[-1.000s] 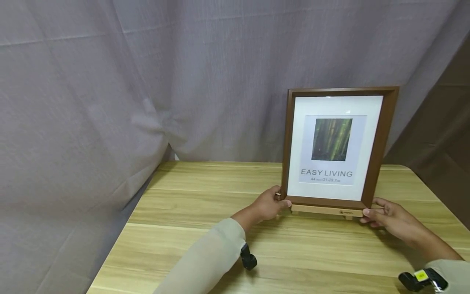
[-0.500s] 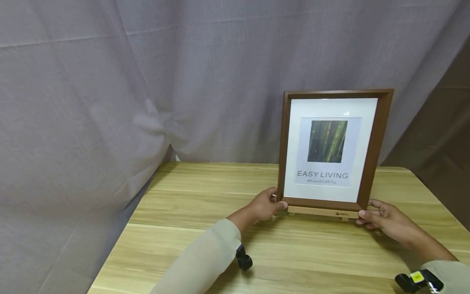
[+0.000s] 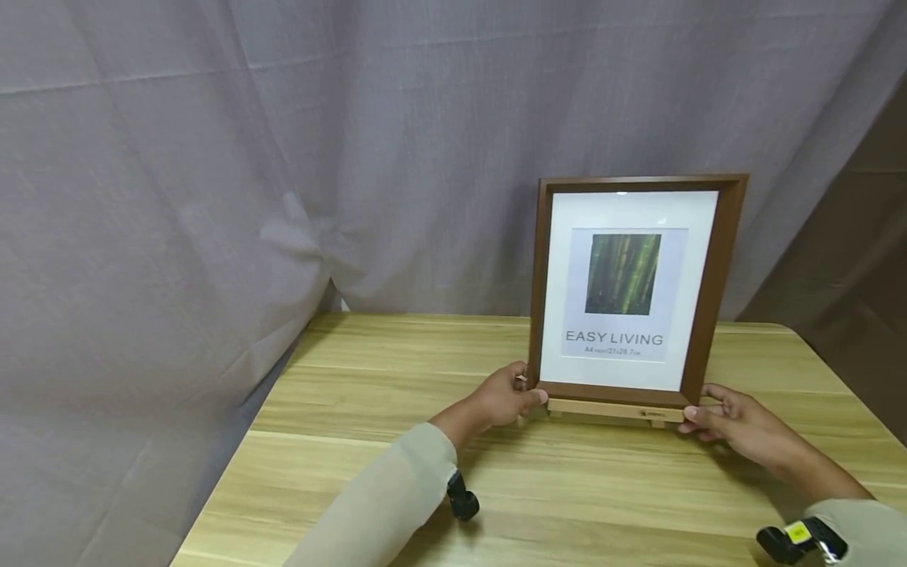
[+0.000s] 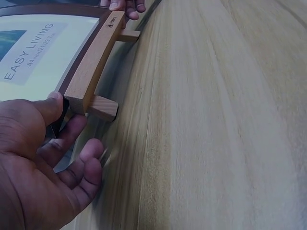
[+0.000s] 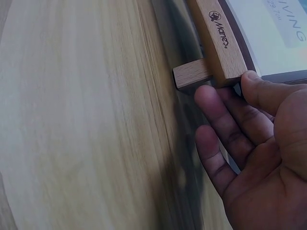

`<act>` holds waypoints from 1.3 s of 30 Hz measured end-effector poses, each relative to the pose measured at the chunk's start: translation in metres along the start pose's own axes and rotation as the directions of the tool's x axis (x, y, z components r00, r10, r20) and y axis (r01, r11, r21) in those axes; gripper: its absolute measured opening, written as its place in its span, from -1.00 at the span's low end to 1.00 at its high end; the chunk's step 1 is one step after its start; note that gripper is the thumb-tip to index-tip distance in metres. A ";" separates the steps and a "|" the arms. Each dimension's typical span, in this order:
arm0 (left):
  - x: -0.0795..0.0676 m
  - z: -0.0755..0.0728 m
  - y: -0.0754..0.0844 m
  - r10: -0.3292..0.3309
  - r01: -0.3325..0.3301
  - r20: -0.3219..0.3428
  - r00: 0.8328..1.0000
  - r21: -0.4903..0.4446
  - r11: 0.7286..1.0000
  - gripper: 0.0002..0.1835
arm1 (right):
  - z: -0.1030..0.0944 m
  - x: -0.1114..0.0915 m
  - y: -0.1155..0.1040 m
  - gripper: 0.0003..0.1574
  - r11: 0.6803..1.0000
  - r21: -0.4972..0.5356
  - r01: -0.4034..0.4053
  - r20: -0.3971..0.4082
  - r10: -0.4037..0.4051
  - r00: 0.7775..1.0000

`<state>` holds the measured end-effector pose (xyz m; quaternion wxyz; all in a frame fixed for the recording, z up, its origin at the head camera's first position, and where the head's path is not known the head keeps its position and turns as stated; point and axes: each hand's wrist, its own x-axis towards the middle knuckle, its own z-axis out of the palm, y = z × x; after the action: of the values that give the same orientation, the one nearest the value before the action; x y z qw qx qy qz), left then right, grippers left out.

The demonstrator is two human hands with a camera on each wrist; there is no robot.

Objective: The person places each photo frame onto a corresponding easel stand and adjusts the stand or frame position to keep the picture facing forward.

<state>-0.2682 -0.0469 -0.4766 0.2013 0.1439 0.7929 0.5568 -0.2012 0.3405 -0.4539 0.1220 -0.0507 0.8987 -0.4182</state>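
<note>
A brown picture frame (image 3: 708,299) stands upright, leaning slightly back, on the right half of the table in the head view. It holds a white mat and a bamboo-forest print marked EASY LIVING. Its bottom edge sits on the pale wooden ledge of a tabletop easel (image 3: 609,409), whose short feet (image 4: 104,108) show in the left wrist view. My left hand (image 3: 499,398) pinches the frame's lower left corner at the ledge's end, thumb in front. At the opposite corner my right hand (image 5: 268,139) grips likewise, thumb at the ledge end and fingers below and behind.
The wood-grain table (image 3: 340,441) spreads out to the left and in front of the frame. A grey curtain (image 3: 425,157) hangs behind the table's far edge, and dark brown cloth (image 3: 843,276) hangs at the right. Black wrist devices (image 3: 462,496) are on both sleeves.
The picture frame and easel have slid a little to the left across the table, both hands moving with them and keeping hold of the lower corners.
</note>
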 end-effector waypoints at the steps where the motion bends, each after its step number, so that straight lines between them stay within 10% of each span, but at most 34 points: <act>1: 0.000 0.000 0.000 -0.001 0.001 0.000 1.000 0.003 1.000 -0.35 | 0.000 0.000 0.000 -0.06 1.000 0.002 0.002 0.001 -0.002 1.000; 13: 0.002 -0.004 -0.001 0.007 -0.007 0.023 1.000 -0.002 1.000 -0.70 | -0.001 0.001 -0.003 -0.06 1.000 0.031 0.000 0.019 -0.001 1.000; 39: 0.004 -0.004 -0.004 0.032 -0.031 0.049 0.998 -0.021 0.999 -0.70 | -0.002 0.003 0.003 -0.26 0.991 0.133 0.035 0.057 -0.043 0.997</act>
<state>-0.2732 -0.0500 -0.4802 0.2135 0.1681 0.7797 0.5641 -0.2047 0.3433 -0.4558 0.1437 -0.0724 0.8639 -0.4772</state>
